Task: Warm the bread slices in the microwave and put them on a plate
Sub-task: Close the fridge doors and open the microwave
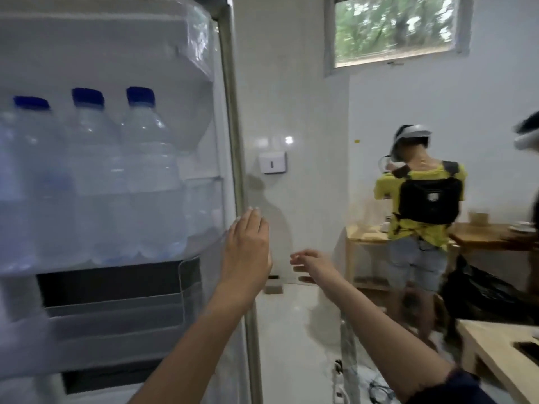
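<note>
An open fridge door [233, 141] fills the left of the head view, its inner shelf holding three blue-capped water bottles [140, 176]. My left hand [248, 249] lies flat against the door's edge, fingers extended, holding nothing. Just right of it, my right hand [312, 265] hovers in the air with fingers loosely spread and empty. No bread, microwave or plate is in sight.
A person in a yellow shirt [420, 205] with a black backpack stands at a wooden table [364, 237] by the far wall. Another person's edge shows at far right. A black bag [490, 295] lies on the floor; a wooden counter [501, 354] sits lower right. Cables lie on the floor.
</note>
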